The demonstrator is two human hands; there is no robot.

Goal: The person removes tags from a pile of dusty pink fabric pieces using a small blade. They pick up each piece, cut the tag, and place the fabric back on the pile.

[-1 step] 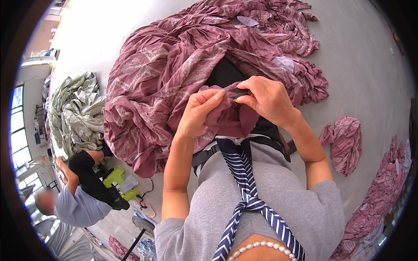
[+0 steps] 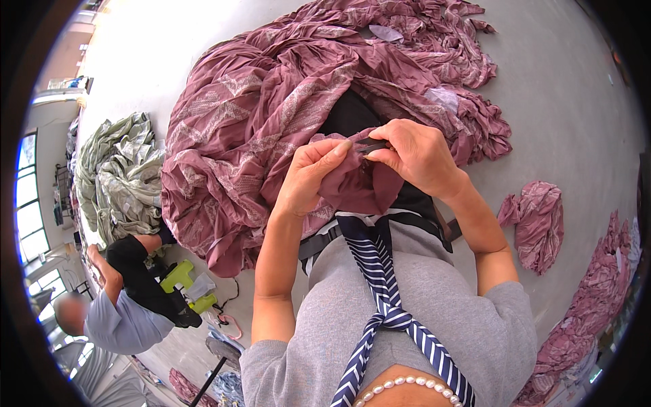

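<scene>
My left hand [image 2: 313, 175] pinches the edge of a mauve piece of cloth [image 2: 356, 193] between thumb and fingers, in front of my waist. In my right hand [image 2: 419, 157] is a small pair of dark thread snips [image 2: 371, 145]. Their tips point left and meet the cloth edge beside my left thumb; the handles are mostly hidden by my fingers. The held cloth hangs below both hands. Beyond it spreads a large heap of mauve fabric [image 2: 271, 108] with pale patterned bands, reaching over my lap.
A pale green fabric heap [image 2: 122, 176] lies at the left. Near it a person [image 2: 132, 305] sits by a lime-green stool [image 2: 180, 277]. A small mauve bundle [image 2: 539, 224] lies on the grey floor [image 2: 563, 122] at the right, with another mauve pile [image 2: 586, 312] farther along.
</scene>
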